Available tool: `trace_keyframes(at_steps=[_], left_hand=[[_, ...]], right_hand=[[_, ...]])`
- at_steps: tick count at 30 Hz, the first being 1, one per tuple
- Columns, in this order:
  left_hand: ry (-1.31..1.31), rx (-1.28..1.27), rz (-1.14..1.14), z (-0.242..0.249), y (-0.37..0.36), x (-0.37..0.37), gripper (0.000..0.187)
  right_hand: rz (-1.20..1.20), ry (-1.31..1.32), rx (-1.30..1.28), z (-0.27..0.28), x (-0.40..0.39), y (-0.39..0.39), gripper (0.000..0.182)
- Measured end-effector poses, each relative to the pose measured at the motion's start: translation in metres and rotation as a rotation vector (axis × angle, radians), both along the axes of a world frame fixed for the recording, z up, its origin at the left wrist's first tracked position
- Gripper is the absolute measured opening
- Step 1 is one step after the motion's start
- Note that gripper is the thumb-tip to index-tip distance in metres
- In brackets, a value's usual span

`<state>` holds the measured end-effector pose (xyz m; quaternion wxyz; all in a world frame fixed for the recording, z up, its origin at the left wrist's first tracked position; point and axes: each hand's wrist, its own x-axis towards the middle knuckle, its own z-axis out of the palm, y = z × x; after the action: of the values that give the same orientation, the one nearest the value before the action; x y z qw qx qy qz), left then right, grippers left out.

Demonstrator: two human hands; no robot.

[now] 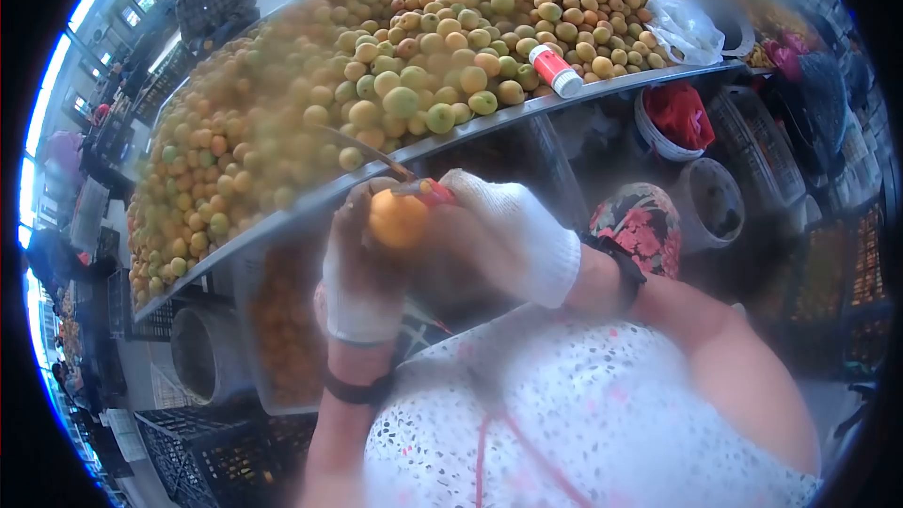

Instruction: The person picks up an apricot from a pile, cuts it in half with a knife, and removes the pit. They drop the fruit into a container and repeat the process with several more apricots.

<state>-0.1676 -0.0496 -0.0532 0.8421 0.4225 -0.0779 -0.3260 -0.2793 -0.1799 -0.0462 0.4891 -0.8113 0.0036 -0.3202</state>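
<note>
The hands, in white gloves, are close together in front of the body: the left hand [359, 259] is clamped round an orange fruit [397, 221], and the right hand [499, 226] grips the red handle of a knife [435, 192] just above it (whether the blade cuts in, I cannot tell). Just beyond them runs the metal edge of the desk [649, 82], a barrier before the big heap [423, 47] of fruit. A red-and-white bottle [556, 71] lies at that edge, with a plastic bag [691, 30] farther right. Below, a bucket [654, 136] with red plastic, a second pail [693, 212] and crates crowd the right; a tub [248, 320] of fruit and a bin [193, 348] stand left. A person [212, 5] is across the heap.
</note>
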Motion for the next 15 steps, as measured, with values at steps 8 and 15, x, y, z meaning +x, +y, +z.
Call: trace_keyframes(at_steps=[8, 15], left_hand=[[-0.066, 0.093, -0.085, 0.021, -0.003, -0.008, 0.060], [-0.341, 0.163, -0.019, 0.016, -0.004, -0.015, 0.060]], right_hand=[[-0.047, -0.015, -0.242, 0.004, -0.011, -0.003, 0.023], [-0.043, 0.070, -0.260, 0.003, -0.008, -0.003, 0.024]])
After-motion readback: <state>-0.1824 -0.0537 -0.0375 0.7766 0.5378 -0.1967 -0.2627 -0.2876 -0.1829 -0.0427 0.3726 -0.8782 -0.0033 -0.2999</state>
